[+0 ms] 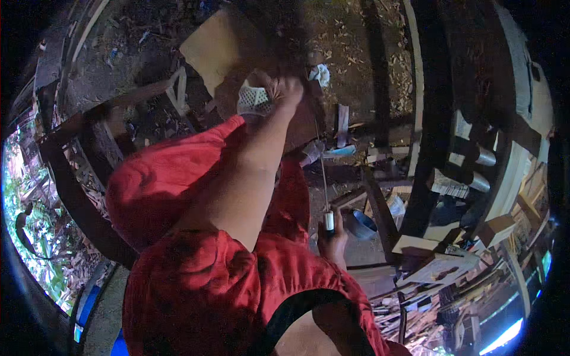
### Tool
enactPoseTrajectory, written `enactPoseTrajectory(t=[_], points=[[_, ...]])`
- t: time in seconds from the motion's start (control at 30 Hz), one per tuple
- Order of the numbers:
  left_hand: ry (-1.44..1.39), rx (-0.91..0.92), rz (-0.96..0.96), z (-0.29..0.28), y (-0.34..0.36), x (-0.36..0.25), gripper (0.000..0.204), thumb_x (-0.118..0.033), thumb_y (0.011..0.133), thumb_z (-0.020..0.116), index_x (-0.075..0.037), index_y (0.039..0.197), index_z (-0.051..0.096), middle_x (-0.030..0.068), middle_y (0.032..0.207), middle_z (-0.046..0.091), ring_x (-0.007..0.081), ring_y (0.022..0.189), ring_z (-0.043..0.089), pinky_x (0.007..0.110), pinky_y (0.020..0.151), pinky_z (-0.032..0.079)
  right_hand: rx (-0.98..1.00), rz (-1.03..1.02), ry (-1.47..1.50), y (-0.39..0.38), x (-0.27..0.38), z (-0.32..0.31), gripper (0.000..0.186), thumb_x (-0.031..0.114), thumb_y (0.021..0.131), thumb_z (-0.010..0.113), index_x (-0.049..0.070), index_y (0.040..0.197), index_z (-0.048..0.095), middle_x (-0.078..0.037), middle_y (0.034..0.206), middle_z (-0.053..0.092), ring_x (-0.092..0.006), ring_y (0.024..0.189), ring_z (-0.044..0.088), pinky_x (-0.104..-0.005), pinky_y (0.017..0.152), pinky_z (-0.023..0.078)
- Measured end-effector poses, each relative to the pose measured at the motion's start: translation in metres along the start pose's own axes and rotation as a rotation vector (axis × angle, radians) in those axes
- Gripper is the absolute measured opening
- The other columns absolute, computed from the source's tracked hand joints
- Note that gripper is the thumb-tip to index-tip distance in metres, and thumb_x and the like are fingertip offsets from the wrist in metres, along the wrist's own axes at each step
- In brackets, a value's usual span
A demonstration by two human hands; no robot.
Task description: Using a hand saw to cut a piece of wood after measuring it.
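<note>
My right hand (335, 243) is closed around the pale handle of a long tool with a thin dark rod (325, 178). The rod runs away from me toward my left hand. My left arm stretches far forward, and my left hand (289, 90) has its fingers curled, dark and partly blurred. What lies in those fingers is hidden. Just left of them is a white perforated shoe (255, 99) at the end of my red-clad left leg (172, 166). Whether the hand touches the shoe, I cannot tell.
A tan board (217, 50) lies on the ground beyond the shoe, with a crumpled white cloth (320, 75) to its right. A dark bowl (360, 225) stands beside my right hand. Wooden beams (113, 110) border the left; cut wood blocks (497, 230) crowd the right.
</note>
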State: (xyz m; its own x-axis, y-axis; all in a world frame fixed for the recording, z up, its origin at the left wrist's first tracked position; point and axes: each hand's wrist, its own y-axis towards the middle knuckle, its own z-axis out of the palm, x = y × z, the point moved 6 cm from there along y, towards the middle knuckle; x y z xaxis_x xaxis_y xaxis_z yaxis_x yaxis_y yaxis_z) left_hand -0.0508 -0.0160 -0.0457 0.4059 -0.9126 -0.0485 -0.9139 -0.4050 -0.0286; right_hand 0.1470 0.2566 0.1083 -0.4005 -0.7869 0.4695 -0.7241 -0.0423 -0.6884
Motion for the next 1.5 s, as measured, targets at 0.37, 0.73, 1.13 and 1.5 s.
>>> enactPoseTrajectory(t=[0.37,0.73,1.13,1.5], points=[[-0.020,0.223,-0.034,-0.001,0.001,-0.001,0.038,-0.025,0.077,0.044,-0.011,0.112,0.052,0.0119,0.118,0.048,0.0279,0.112,0.042,0.064,0.095,0.006,0.034,-0.049,-0.053,0.064,0.009,0.022,0.057,0.021,0.074,0.061,0.011,0.125,0.037,-0.024,0.080,0.059,-0.0402,0.071,0.058,-0.0417,0.060,0.046],[-0.662,-0.198,-0.123,0.010,-0.002,0.011,0.032,-0.023,0.076,0.046,-0.016,0.105,0.058,0.0099,0.109,0.055,0.0228,0.108,0.047,0.068,0.093,0.004,0.049,-0.143,0.001,0.067,0.020,0.023,0.054,0.019,0.076,0.056,0.007,0.125,0.036,-0.023,0.078,0.060,-0.0416,0.073,0.057,-0.0423,0.062,0.047],[-0.042,0.106,-0.102,-0.012,0.002,0.001,0.045,-0.031,0.082,0.038,-0.013,0.123,0.042,0.0102,0.121,0.047,0.0279,0.122,0.029,0.056,0.102,-0.004,-0.030,-0.141,0.093,-0.006,-0.059,0.025,0.054,0.010,0.073,0.058,0.008,0.123,0.038,-0.021,0.087,0.059,-0.0398,0.071,0.058,-0.0430,0.059,0.046],[-0.030,0.476,-0.098,0.018,0.001,0.005,0.032,-0.034,0.085,0.035,-0.017,0.105,0.053,0.0063,0.104,0.055,0.0240,0.105,0.044,0.050,0.096,0.020,0.051,-0.063,-0.042,-0.023,0.003,-0.020,0.053,0.020,0.075,0.059,0.004,0.122,0.038,-0.025,0.079,0.058,-0.0421,0.071,0.056,-0.0454,0.058,0.045]])
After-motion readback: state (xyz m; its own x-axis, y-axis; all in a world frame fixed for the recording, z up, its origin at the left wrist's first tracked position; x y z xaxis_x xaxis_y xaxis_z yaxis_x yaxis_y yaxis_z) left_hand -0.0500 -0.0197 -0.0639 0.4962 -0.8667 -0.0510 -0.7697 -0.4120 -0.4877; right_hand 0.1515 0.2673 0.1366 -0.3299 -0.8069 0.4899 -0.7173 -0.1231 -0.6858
